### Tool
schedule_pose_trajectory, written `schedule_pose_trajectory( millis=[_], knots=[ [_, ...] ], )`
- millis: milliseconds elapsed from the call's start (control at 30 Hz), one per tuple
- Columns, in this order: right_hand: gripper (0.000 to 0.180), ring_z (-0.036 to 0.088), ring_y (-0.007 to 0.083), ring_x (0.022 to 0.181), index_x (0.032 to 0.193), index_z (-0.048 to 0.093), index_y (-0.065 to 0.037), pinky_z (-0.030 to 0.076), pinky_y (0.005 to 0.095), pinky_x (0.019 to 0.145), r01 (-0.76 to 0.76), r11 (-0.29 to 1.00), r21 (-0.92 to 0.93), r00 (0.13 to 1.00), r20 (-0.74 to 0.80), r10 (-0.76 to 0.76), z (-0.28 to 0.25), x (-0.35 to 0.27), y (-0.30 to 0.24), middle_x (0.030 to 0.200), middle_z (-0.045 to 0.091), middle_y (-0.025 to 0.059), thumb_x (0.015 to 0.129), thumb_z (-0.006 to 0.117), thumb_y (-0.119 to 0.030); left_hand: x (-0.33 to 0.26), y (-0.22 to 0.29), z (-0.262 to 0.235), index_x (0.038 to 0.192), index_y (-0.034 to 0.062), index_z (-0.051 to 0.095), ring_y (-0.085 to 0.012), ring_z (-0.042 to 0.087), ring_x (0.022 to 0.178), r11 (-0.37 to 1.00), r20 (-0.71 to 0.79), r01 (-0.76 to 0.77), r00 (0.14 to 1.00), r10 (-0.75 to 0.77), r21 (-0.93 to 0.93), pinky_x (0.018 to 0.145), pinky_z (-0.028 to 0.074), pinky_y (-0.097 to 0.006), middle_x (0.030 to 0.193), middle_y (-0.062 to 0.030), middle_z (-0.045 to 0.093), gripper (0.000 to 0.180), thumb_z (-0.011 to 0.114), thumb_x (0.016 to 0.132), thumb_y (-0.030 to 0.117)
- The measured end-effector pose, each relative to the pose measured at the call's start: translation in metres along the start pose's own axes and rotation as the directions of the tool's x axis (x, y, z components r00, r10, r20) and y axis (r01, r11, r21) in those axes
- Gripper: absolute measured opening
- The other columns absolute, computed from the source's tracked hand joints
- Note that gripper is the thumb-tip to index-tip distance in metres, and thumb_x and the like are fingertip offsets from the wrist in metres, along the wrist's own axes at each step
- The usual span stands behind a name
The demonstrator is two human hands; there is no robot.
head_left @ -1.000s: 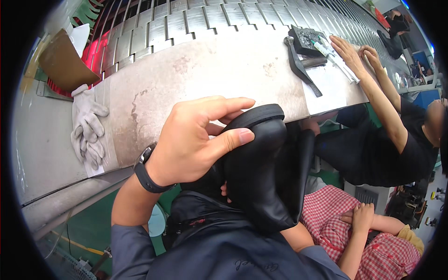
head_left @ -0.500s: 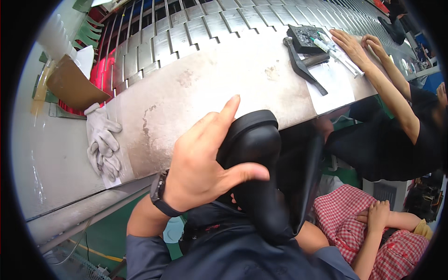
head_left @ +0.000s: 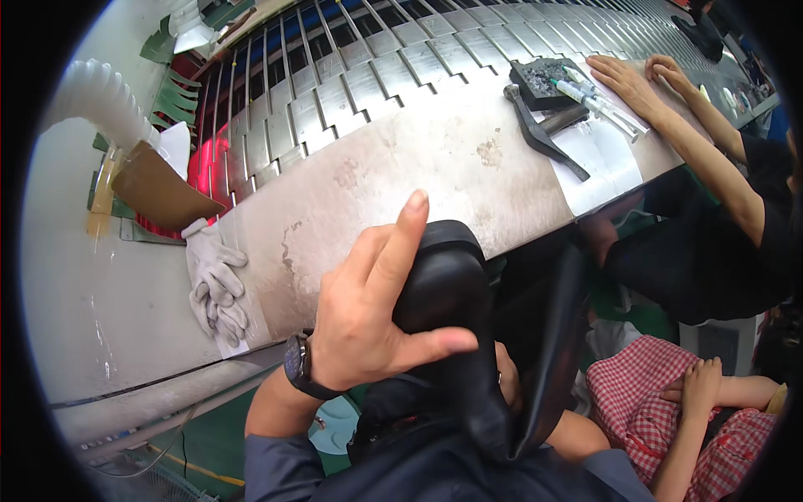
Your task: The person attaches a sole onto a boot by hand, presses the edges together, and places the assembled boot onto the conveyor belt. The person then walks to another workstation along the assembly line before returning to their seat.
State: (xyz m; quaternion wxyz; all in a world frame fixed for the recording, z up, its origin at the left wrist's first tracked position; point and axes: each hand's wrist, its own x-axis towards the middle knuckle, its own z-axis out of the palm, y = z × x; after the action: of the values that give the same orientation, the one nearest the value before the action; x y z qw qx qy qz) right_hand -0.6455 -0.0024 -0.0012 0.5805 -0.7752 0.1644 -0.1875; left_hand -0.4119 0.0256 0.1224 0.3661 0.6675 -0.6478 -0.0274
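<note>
Head view: from my remote seat I see the black boot [head_left: 447, 293] just right of the left hand [head_left: 364, 314], between the bench [head_left: 376, 188] and the wearer's shirt [head_left: 401, 481]. Its foot part runs lengthwise from the thick-soled end by the bench edge back toward the shirt. The left hand is nearer that soled end, thumb and forefinger spread wide, the thumb crossing in front of the boot (contact I can't confirm). The right hand [head_left: 507, 376] is mostly hidden behind the boot; I cannot tell its grip.
</note>
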Motion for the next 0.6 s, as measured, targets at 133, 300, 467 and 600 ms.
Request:
schedule_pose_trajectory(
  millis=[133,300,467,600],
  knots=[
    [0.046,0.07,0.0207,0.104,0.133,0.052,0.011,0.056,0.0255,0.089,0.151,0.989,0.011,0.967,-0.21,-0.145,0.058,-0.024,0.062,0.12,0.068,0.0208,0.113,0.027,-0.023,0.005,0.006,-0.004,0.145,-0.0041,0.051,-0.0308,0.069,0.09,0.992,-0.037,-0.107,0.994,0.105,-0.067,0.077,0.057,-0.037,0.109,-0.0204,0.065,0.099,0.092,0.069,0.045],
    [0.045,0.069,0.0168,0.103,0.133,0.051,0.011,0.054,0.0251,0.091,-0.112,0.765,0.634,0.994,0.069,0.088,0.01,-0.006,0.025,0.122,0.069,0.0172,0.113,0.023,-0.018,0.005,0.009,-0.023,0.132,-0.0035,0.062,-0.0303,0.071,0.087,0.998,0.016,-0.065,0.998,0.065,-0.004,0.077,0.057,-0.035,0.108,-0.0199,0.068,0.083,0.093,0.069,0.041],
    [0.042,0.072,0.0228,0.097,0.129,0.055,0.006,0.059,0.0311,0.086,-0.443,0.376,0.814,0.874,0.299,0.383,0.003,0.001,0.016,0.112,0.071,0.0207,0.111,0.037,-0.027,0.041,0.003,-0.034,0.134,-0.0005,0.059,-0.0311,0.07,0.104,0.999,0.379,0.022,0.925,-0.034,0.035,0.089,0.056,-0.037,0.121,-0.02,0.066,0.078,0.093,0.071,0.031],
    [0.038,0.073,0.0269,0.09,0.128,0.055,0.006,0.062,0.0355,0.074,-0.82,0.092,0.564,0.507,0.643,0.574,-0.008,0.023,-0.015,0.107,0.071,0.0214,0.108,0.051,-0.026,0.042,-0.029,-0.017,0.15,-0.0003,0.041,-0.0235,0.046,0.141,0.519,0.421,0.367,0.907,-0.016,-0.772,0.117,0.037,-0.039,0.157,-0.016,0.042,0.098,0.092,0.071,0.025]
  ],
)
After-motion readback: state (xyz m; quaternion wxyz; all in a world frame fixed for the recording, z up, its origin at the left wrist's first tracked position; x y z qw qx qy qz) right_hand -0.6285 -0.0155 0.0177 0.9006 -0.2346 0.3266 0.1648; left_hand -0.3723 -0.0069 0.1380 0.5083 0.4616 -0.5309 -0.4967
